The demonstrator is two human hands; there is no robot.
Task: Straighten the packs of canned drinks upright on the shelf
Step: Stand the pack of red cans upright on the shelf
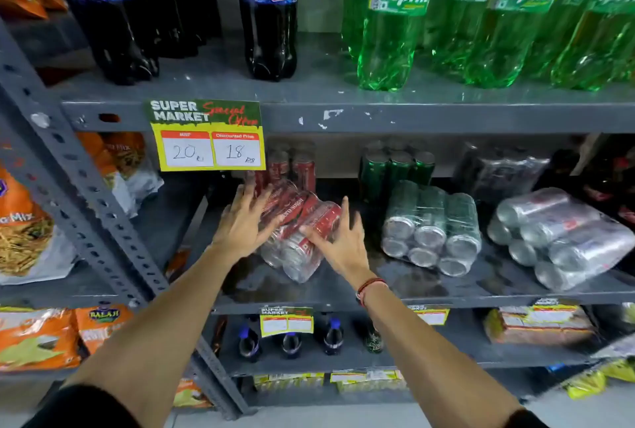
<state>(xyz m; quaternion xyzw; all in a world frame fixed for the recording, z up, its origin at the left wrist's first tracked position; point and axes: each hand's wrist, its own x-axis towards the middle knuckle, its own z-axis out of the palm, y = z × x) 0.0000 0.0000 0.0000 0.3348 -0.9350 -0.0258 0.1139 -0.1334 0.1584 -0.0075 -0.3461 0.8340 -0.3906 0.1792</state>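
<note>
A shrink-wrapped pack of red cans point(297, 221) lies on its side on the grey middle shelf point(412, 295), can bottoms facing me. My left hand point(245, 221) presses flat on its left side, fingers spread. My right hand point(338, 238) touches its right side, fingers spread over the wrap. To the right, a pack of green cans point(431, 226) and a pack of silver cans point(556, 237) also lie on their sides. Behind them stand upright red cans point(292, 166), green cans point(395, 170) and a dark pack point(498, 170).
A yellow price tag point(208, 135) hangs from the upper shelf edge above the red cans. Cola bottles point(268, 12) and green Sprite bottles point(395, 15) stand on the upper shelf. A slanted grey upright point(86, 194) and orange snack bags point(27, 221) are at left.
</note>
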